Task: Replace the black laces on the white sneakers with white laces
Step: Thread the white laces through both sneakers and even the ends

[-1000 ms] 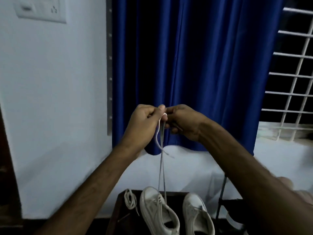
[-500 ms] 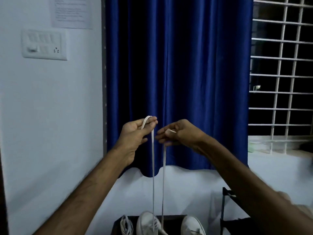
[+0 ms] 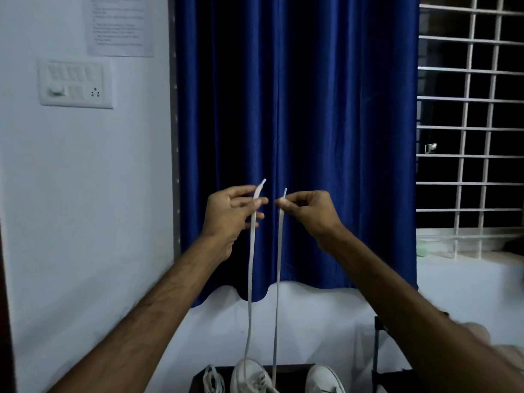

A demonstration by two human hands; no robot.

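Observation:
Both ends of a white lace (image 3: 251, 279) are pulled straight up from the left white sneaker (image 3: 249, 377) at the bottom edge. My left hand (image 3: 231, 215) pinches one end between thumb and fingers; its tip sticks up above the hand. My right hand (image 3: 309, 209) pinches the other end, level with the left. The two strands hang side by side, a small gap between them. The right white sneaker (image 3: 323, 378) stands beside the first. A second white lace (image 3: 212, 380) lies bundled left of the shoes.
The shoes stand on a dark low table (image 3: 289, 371). Behind hangs a blue curtain (image 3: 297, 137), with a barred window (image 3: 470, 123) to its right and a switch panel (image 3: 76, 83) on the white wall at left. A black frame (image 3: 377, 344) stands at lower right.
My hands, close together a second ago, have parted and risen, drawing the two lace ends taut and level. The camera has tilted up, so the shoes sit lower in view.

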